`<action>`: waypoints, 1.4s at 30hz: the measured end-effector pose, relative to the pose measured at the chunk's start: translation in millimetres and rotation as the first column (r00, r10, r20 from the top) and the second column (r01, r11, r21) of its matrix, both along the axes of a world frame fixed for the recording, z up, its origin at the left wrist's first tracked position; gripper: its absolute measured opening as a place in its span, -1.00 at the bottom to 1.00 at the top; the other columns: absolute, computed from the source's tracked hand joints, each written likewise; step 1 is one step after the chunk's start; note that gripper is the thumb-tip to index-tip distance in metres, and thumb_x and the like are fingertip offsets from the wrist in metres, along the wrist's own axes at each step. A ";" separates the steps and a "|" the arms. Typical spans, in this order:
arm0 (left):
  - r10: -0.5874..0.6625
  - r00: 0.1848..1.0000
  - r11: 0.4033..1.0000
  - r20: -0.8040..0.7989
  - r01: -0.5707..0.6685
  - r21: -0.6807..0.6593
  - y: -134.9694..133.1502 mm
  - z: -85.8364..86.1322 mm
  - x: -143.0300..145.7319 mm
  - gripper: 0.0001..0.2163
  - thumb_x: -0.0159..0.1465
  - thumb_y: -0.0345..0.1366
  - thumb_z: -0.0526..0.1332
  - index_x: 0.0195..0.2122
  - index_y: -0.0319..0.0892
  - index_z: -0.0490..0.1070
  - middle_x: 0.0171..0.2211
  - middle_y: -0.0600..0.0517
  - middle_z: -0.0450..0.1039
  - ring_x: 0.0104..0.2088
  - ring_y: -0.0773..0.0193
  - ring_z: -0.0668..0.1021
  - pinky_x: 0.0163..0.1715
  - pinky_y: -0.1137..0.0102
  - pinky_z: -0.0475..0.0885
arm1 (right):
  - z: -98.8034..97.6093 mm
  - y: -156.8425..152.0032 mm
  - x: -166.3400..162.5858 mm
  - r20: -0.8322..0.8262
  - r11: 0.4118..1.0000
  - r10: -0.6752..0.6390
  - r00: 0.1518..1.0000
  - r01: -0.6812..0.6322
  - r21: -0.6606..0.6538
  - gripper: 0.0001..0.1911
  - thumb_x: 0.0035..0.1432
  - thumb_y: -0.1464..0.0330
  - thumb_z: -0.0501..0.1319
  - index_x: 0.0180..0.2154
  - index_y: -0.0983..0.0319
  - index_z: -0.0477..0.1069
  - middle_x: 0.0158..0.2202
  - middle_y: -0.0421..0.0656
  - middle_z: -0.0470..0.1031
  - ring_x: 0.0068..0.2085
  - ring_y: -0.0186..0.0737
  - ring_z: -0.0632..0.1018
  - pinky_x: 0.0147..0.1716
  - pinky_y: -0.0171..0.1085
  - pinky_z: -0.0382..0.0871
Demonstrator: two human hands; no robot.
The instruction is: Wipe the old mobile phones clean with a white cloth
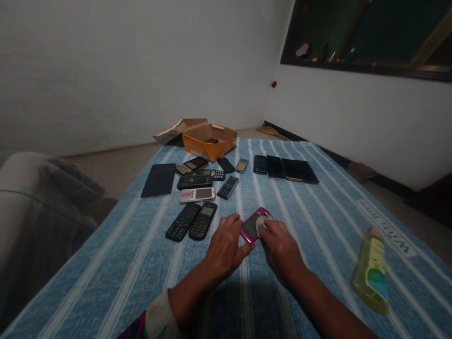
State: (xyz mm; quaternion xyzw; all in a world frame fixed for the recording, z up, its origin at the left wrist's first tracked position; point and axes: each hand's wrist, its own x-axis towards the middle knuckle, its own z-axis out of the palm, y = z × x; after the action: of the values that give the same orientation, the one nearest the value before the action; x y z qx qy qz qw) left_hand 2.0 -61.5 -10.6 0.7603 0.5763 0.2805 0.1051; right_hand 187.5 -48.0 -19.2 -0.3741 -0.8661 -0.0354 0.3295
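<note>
A pink mobile phone [249, 229] with a grey screen lies tilted on the blue striped cloth. My left hand [226, 242] grips its left edge between thumb and fingers. Pinched in my right hand [280, 242] is a small whitish wad [260, 226], pressed against the phone's face; I cannot tell whether it is cloth or cotton. Left of my left hand lie two black keypad phones, one [202, 221] nearest to it and another [182, 222] alongside. Beyond them is a white and pink phone [197, 195].
Several more keypad phones [228, 187] lie further back. A black tablet [158, 180] is at the left, and dark smartphones [293, 169] form a row at the right. An open orange box [210, 149] stands at the far end. A yellow-green bottle [370, 273] lies at the right.
</note>
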 end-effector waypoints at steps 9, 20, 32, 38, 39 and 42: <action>-0.003 1.000 1.000 -0.009 0.003 -0.002 0.3 2.3 1.1 -0.63 0.13 -0.26 0.35 -0.05 -0.27 0.43 0.07 -0.24 0.40 0.07 -0.09 0.44 0.07 0.03 0.41 | -5.4 -2.9 -6.7 0.054 0.999 0.025 0.998 -0.027 0.021 -0.74 0.27 0.54 0.06 -0.10 0.29 0.46 -0.11 0.05 0.45 -0.11 -0.07 0.41 -0.14 -0.12 0.41; 0.033 0.999 0.999 0.007 -0.033 0.025 3.3 1.3 2.1 -0.66 0.10 -0.31 0.34 -0.09 -0.28 0.45 0.03 -0.22 0.43 0.02 -0.07 0.46 0.05 0.07 0.44 | 18.3 22.4 -27.6 0.159 0.996 -0.033 0.987 0.047 -0.082 -0.84 0.21 0.57 0.17 -0.27 0.28 0.49 -0.23 -0.04 0.46 -0.17 -0.10 0.38 -0.15 -0.17 0.37; 0.065 0.995 0.998 0.073 -0.065 -0.002 5.7 1.9 1.6 -0.65 0.06 -0.35 0.32 -0.10 -0.27 0.45 0.02 -0.21 0.45 0.02 -0.05 0.47 0.05 0.08 0.44 | 21.1 33.9 -32.4 0.133 0.987 -0.069 0.989 0.088 -0.138 -0.84 0.18 0.58 0.21 -0.30 0.26 0.52 -0.26 -0.09 0.47 -0.19 -0.14 0.40 -0.24 -0.23 0.32; 0.064 0.993 0.998 0.098 -0.067 0.018 6.5 -1.3 1.0 -0.67 0.05 -0.40 0.28 -0.12 -0.19 0.45 0.00 -0.15 0.46 0.01 -0.03 0.49 0.05 0.04 0.43 | 20.5 33.4 -44.9 0.156 0.992 0.002 0.988 0.018 -0.125 -0.87 0.21 0.54 0.21 -0.28 0.24 0.51 -0.27 -0.10 0.47 -0.18 -0.14 0.40 -0.21 -0.22 0.32; 0.065 0.992 0.998 0.105 -0.068 0.019 6.4 -1.6 0.9 -0.65 0.04 -0.40 0.28 -0.10 -0.18 0.45 0.00 -0.15 0.46 0.01 -0.04 0.48 0.04 0.04 0.43 | 20.4 36.6 -42.5 0.164 0.992 -0.017 0.986 0.037 -0.124 -0.87 0.20 0.54 0.21 -0.30 0.25 0.51 -0.27 -0.09 0.48 -0.18 -0.13 0.40 -0.22 -0.22 0.31; 0.073 0.991 0.997 0.112 -0.072 -0.011 6.0 -1.3 0.7 -0.62 0.04 -0.37 0.31 -0.07 -0.18 0.44 0.02 -0.14 0.44 0.04 -0.05 0.47 0.05 0.03 0.42 | 20.8 46.3 -34.6 0.184 0.986 -0.097 0.978 0.119 -0.117 -0.83 0.17 0.59 0.20 -0.34 0.25 0.50 -0.28 -0.08 0.47 -0.20 -0.11 0.38 -0.26 -0.22 0.29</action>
State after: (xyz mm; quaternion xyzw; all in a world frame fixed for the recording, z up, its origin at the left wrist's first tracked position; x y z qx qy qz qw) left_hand 2.7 -55.5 -11.9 0.7215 0.5979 0.3243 0.1297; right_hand 153.0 -1.7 1.6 -0.4363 -0.8709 -0.0312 0.2239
